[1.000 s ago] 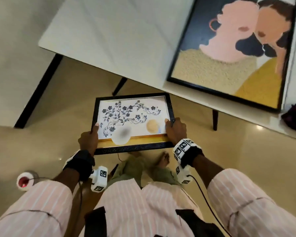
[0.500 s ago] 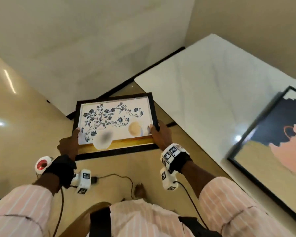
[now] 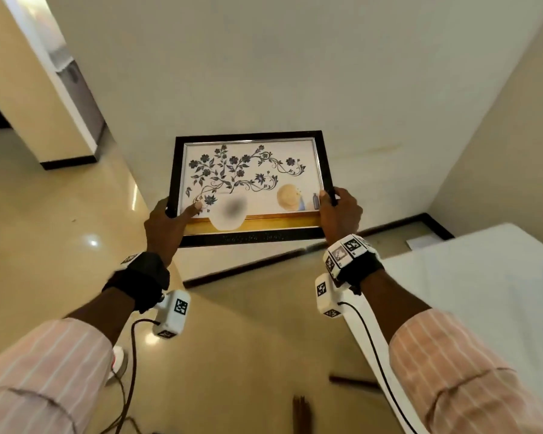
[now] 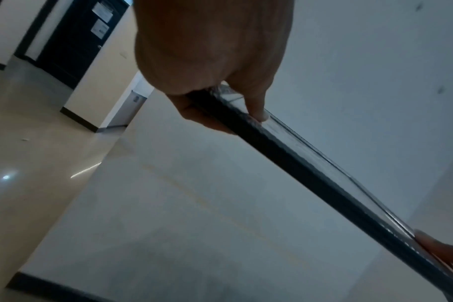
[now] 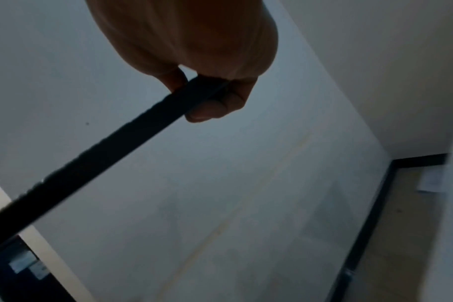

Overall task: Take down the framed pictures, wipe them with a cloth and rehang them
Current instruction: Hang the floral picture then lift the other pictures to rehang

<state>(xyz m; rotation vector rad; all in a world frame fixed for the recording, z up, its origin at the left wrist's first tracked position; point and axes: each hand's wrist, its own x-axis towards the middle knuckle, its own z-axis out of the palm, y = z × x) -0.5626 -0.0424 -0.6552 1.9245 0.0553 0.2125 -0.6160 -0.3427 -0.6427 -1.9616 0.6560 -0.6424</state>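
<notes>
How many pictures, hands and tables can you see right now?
Black-framed flower pictures: 1
Hands holding it: 2, the left hand and the right hand
White tables: 1
Total: 4

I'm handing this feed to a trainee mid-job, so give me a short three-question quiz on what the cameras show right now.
1. True or false: the floral framed picture already hangs on the wall with no hand on it.
2. Multiple choice: where does the right hand grip the picture? A) the top edge B) the lower right side of the black frame C) the hanging wire at the back
3. Short answer: where does the left hand have its thumb?

Key
1. False: both hands hold it up in front of the wall.
2. B
3. On the front, near the lower left corner, with the fingers behind the frame.
</notes>
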